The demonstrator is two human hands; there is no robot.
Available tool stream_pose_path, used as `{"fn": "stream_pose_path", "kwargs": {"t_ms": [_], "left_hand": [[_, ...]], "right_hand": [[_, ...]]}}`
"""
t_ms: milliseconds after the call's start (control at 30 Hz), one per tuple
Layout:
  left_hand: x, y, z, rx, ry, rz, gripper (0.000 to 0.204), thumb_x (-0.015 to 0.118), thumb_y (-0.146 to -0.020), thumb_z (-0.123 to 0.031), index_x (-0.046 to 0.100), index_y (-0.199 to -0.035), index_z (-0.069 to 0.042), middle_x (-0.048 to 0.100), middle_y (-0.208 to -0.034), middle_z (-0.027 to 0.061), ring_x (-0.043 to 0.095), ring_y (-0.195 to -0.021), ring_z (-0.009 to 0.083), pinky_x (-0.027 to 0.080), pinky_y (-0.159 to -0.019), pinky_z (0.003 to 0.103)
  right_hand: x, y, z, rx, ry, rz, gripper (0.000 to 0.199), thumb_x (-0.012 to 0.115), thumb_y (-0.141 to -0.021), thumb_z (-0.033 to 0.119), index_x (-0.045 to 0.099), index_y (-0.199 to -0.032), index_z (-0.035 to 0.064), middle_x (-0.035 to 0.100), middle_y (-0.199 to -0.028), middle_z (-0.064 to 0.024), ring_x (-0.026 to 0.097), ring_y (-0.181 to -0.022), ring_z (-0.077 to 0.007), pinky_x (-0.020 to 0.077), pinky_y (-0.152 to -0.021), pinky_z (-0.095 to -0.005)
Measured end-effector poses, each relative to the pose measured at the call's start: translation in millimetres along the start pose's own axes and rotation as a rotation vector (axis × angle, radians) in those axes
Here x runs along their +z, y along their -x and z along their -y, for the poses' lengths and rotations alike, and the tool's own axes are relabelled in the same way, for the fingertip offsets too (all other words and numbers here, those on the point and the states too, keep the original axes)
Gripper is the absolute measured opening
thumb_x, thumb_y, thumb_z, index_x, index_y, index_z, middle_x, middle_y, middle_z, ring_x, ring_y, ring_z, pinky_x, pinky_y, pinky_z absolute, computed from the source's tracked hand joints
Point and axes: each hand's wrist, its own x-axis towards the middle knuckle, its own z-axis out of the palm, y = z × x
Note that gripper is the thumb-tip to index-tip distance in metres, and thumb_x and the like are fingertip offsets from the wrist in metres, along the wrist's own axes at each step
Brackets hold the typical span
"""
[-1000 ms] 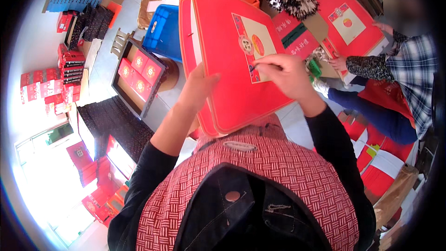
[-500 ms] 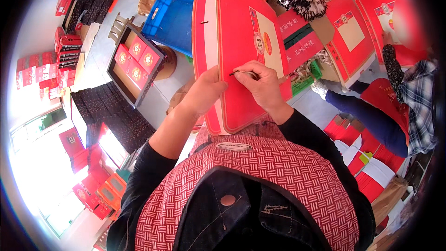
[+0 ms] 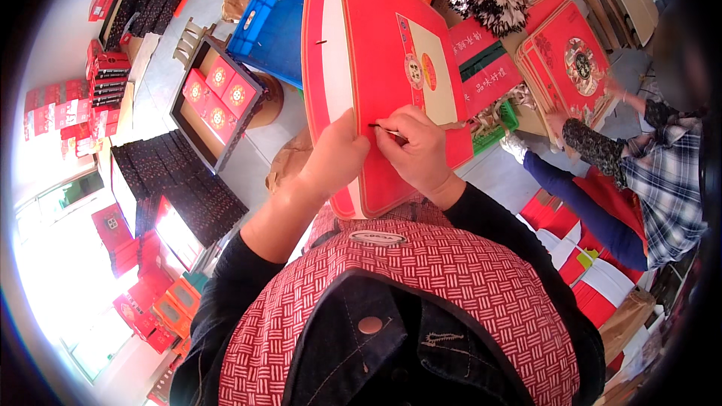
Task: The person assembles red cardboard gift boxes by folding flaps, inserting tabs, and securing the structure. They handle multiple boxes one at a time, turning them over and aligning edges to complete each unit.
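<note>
A large flat red gift box (image 3: 372,60) with a cream label on its lid stands tilted on its edge in front of me. My left hand (image 3: 335,158) grips its lower left edge, thumb on the red face. My right hand (image 3: 417,150) rests on the red face near the lower edge and pinches a thin dark string or cord end (image 3: 385,130) that comes out of the lid. The box's white side wall (image 3: 335,68) faces left.
A blue plastic crate (image 3: 271,30) sits behind the box. A dark tray of small red boxes (image 3: 218,98) lies at left, with stacks of dark and red boxes beyond. At right another person (image 3: 647,173) handles a red lid (image 3: 575,60).
The box has swung more upright and nearer to me. My right hand slid from the label down to the lower red face and now pinches the cord; the left hand shifted to the lower edge.
</note>
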Motion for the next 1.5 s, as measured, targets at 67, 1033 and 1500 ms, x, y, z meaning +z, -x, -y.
{"fn": "stream_pose_path", "kwargs": {"t_ms": [67, 1033, 1500], "left_hand": [[3.0, -1.6, 8.4, 0.094, -0.029, -0.054, 0.031, 0.043, -0.080, -0.003, 0.050, -0.109, 0.005, 0.059, -0.096, 0.0262, 0.058, -0.094, 0.0364, 0.044, -0.083, 0.038], [24.2, 12.1, -5.6, -0.144, 0.516, 0.068, 0.025, 0.045, -0.095, -0.014, 0.051, -0.114, 0.001, 0.059, -0.100, 0.0074, 0.059, -0.089, 0.0142, 0.052, -0.077, 0.028], [14.0, -3.2, 9.4, -0.176, 0.578, 0.021, 0.028, 0.036, -0.093, -0.014, 0.054, -0.108, 0.002, 0.059, -0.106, 0.0104, 0.057, -0.103, 0.0205, 0.044, -0.092, 0.037]], "right_hand": [[4.6, 1.7, -6.3, -0.090, 0.037, -0.011, 0.009, 0.065, -0.072, -0.001, 0.061, -0.080, -0.0003, 0.056, -0.072, -0.0089, 0.057, -0.061, -0.0195, 0.0450, -0.053, -0.0275], [-8.5, 18.4, -1.0, -0.060, 0.177, 0.056, 0.014, 0.059, -0.081, 0.000, 0.058, -0.095, -0.0029, 0.055, -0.084, -0.0126, 0.057, -0.071, -0.0227, 0.0462, -0.062, -0.0287], [-29.1, -1.9, -7.5, 0.605, -0.525, 0.308, 0.010, 0.053, -0.091, 0.011, 0.052, -0.083, 0.0036, 0.047, -0.067, 0.0038, 0.043, -0.058, -0.0026, 0.0339, -0.051, -0.0178]]}}
